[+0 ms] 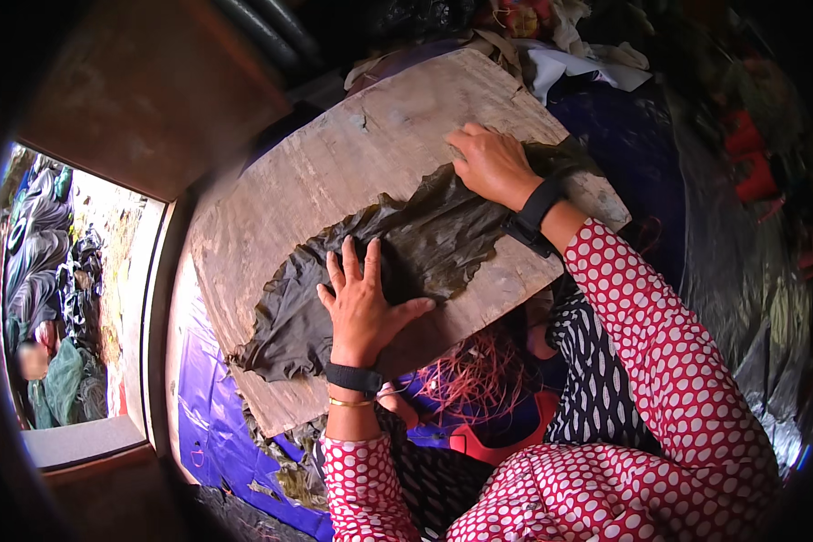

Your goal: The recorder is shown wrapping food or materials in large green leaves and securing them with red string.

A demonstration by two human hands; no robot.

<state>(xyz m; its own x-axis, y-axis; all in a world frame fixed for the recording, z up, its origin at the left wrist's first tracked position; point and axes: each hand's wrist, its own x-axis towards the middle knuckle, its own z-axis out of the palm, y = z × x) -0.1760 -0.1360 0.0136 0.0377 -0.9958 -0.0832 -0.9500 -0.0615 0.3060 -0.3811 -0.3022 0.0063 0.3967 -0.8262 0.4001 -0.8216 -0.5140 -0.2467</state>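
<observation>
A large, dark brown-green, wrinkled leaf (406, 244) lies spread lengthwise across a wooden board (325, 181). Its edges are ragged and uneven. My left hand (366, 307) presses flat on the left part of the leaf, fingers spread and thumb out to the right. At the leaf's far edge, toward the right end, my right hand (497, 167) is closed, with its fingers curled down against the leaf. The fingertips of that hand are partly hidden.
Below the board are a bundle of thin reddish strands (474, 379) and a red plastic object (506, 438). Purple sheeting (212, 397) covers the ground, with more dark leaf pieces (298, 474) at lower left. A framed opening (158, 298) stands at left.
</observation>
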